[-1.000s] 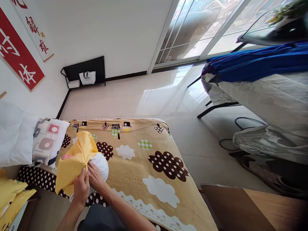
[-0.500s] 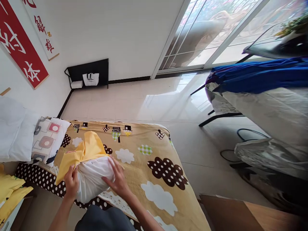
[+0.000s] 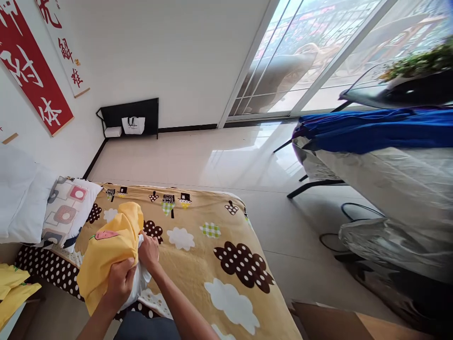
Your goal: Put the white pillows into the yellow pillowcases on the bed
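Observation:
A yellow pillowcase (image 3: 109, 252) with a pink-and-green print lies at the near left of the bed, bunched at its far end. White pillow (image 3: 138, 282) shows at its opening, between and below my hands; the rest is hidden, seemingly within the yellow cloth. My left hand (image 3: 122, 279) is closed on the near side of the opening, thumb on top of the cloth. At the opening's right side, my right hand (image 3: 149, 252) has its fingers closed on the pillowcase edge, against the white fabric.
The bed (image 3: 191, 274) has a tan patterned sheet. White pillows (image 3: 23, 198) and a patterned pillow (image 3: 65, 212) lie at its left end. More yellow cloth (image 3: 16, 293) sits at lower left. A cardboard box (image 3: 329, 316) and covered furniture (image 3: 382, 174) stand at right.
The pillowcase now covers much more of the white pillow, and its print faces up. My right hand has moved left from the pillow's side and closed at the opening.

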The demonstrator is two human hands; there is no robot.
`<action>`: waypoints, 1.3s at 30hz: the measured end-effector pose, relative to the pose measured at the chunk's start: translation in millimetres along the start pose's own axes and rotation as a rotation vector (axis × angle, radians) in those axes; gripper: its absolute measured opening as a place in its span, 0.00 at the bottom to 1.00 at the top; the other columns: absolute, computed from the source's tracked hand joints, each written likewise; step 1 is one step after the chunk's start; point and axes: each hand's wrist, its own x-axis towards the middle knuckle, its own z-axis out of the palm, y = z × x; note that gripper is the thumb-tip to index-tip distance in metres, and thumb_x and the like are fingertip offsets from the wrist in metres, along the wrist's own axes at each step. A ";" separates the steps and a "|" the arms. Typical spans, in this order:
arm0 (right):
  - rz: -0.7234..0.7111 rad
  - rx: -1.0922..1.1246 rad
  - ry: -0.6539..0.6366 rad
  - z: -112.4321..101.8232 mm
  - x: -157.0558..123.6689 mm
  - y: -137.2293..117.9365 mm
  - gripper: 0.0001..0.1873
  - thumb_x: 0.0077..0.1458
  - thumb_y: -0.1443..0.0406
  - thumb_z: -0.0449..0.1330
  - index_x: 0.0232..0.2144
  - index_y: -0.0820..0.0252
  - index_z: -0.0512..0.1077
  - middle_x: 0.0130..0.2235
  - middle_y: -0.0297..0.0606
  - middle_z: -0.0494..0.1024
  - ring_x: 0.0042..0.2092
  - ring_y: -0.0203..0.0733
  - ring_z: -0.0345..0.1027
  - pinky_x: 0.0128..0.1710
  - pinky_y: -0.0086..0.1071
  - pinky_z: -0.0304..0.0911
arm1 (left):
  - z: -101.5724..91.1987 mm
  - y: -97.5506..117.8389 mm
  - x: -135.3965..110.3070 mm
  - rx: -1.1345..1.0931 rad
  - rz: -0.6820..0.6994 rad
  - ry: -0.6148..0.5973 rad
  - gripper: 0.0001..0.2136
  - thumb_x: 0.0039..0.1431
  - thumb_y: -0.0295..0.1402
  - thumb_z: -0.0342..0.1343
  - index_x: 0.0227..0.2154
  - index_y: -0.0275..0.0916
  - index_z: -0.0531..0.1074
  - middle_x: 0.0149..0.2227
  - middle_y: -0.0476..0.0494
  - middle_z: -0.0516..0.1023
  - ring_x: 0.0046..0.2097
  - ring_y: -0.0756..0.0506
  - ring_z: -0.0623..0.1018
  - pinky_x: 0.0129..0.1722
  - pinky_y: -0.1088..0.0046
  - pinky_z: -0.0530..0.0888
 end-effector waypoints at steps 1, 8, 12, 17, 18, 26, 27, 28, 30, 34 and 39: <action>0.034 0.013 -0.008 2.6 1.6 -1.9 0.10 0.56 0.63 0.51 0.34 0.60 0.70 0.32 0.45 0.78 0.36 0.46 0.69 0.41 0.38 0.52 | -3.4 0.4 -0.2 0.027 -0.035 -0.035 0.13 0.64 0.34 0.46 0.25 0.40 0.69 0.22 0.47 0.73 0.27 0.49 0.74 0.29 0.77 0.69; -0.122 0.299 -0.419 -29.6 -4.5 37.2 0.28 0.38 0.60 0.67 0.45 0.56 0.72 0.44 0.35 0.79 0.43 0.44 0.70 0.40 0.31 0.61 | -34.6 -28.4 -1.0 -0.008 -0.444 0.310 0.12 0.60 0.42 0.48 0.30 0.39 0.70 0.26 0.47 0.74 0.29 0.47 0.73 0.31 0.74 0.70; -0.303 0.453 -0.620 -47.5 -14.0 67.3 0.31 0.39 0.63 0.65 0.51 0.54 0.72 0.49 0.36 0.76 0.48 0.46 0.68 0.48 0.34 0.61 | -34.0 -30.8 0.5 -0.123 -0.457 0.288 0.11 0.59 0.41 0.49 0.29 0.40 0.69 0.25 0.49 0.72 0.29 0.48 0.71 0.31 0.75 0.68; -0.192 0.238 -0.334 -19.6 -24.4 81.1 0.08 0.40 0.64 0.63 0.27 0.61 0.76 0.43 0.43 0.76 0.47 0.50 0.63 0.51 0.41 0.54 | -4.0 -35.0 6.4 -0.312 -0.505 0.150 0.12 0.55 0.42 0.51 0.24 0.40 0.67 0.24 0.51 0.67 0.28 0.49 0.67 0.30 0.76 0.66; -0.177 0.231 -0.332 -10.2 -28.7 84.5 0.06 0.40 0.64 0.62 0.24 0.61 0.74 0.40 0.41 0.76 0.45 0.48 0.64 0.49 0.40 0.55 | 3.0 -40.0 6.1 -0.347 -0.541 0.152 0.12 0.55 0.42 0.52 0.24 0.39 0.67 0.24 0.51 0.67 0.28 0.49 0.67 0.31 0.75 0.66; 0.091 0.300 -0.236 51.8 -71.2 125.5 0.06 0.42 0.64 0.53 0.19 0.58 0.67 0.23 0.36 0.74 0.28 0.40 0.66 0.29 0.30 0.56 | 22.8 -79.5 14.8 -0.455 -0.665 -0.105 0.10 0.50 0.39 0.56 0.21 0.38 0.68 0.23 0.50 0.68 0.29 0.49 0.68 0.31 0.76 0.65; 0.137 0.314 -0.185 55.4 -70.4 132.7 0.07 0.44 0.63 0.51 0.21 0.57 0.67 0.25 0.38 0.76 0.29 0.42 0.68 0.30 0.32 0.57 | 27.7 -81.5 24.3 -0.408 -0.635 -0.146 0.10 0.50 0.37 0.55 0.20 0.38 0.67 0.22 0.50 0.68 0.29 0.49 0.68 0.30 0.76 0.64; 0.180 0.328 -0.137 58.5 -67.5 141.9 0.09 0.46 0.62 0.50 0.22 0.56 0.68 0.27 0.39 0.77 0.31 0.45 0.69 0.31 0.33 0.59 | 36.4 -84.3 35.1 -0.349 -0.596 -0.189 0.09 0.50 0.36 0.55 0.20 0.38 0.67 0.22 0.51 0.69 0.29 0.49 0.69 0.30 0.76 0.64; 0.261 0.379 -0.056 65.1 -57.0 167.5 0.10 0.46 0.59 0.50 0.23 0.55 0.69 0.29 0.41 0.78 0.33 0.49 0.71 0.32 0.36 0.62 | 67.0 -95.3 56.5 -0.207 -0.508 -0.281 0.07 0.52 0.31 0.52 0.20 0.38 0.67 0.22 0.51 0.70 0.29 0.49 0.70 0.29 0.76 0.63; 0.435 0.474 0.108 92.5 -24.9 244.7 0.10 0.38 0.54 0.52 0.20 0.53 0.67 0.24 0.39 0.76 0.31 0.53 0.70 0.32 0.40 0.63 | 168.3 -150.3 76.0 0.028 -0.355 -0.399 0.08 0.51 0.23 0.48 0.25 0.38 0.71 0.27 0.48 0.75 0.32 0.47 0.74 0.34 0.73 0.68; 0.625 0.493 0.210 142.3 14.8 338.9 0.16 0.43 0.49 0.53 0.24 0.55 0.66 0.27 0.41 0.75 0.33 0.51 0.68 0.36 0.42 0.63 | 266.2 -250.4 66.1 0.064 -0.288 -0.420 0.13 0.58 0.27 0.47 0.41 0.38 0.74 0.45 0.37 0.76 0.50 0.42 0.73 0.52 0.62 0.68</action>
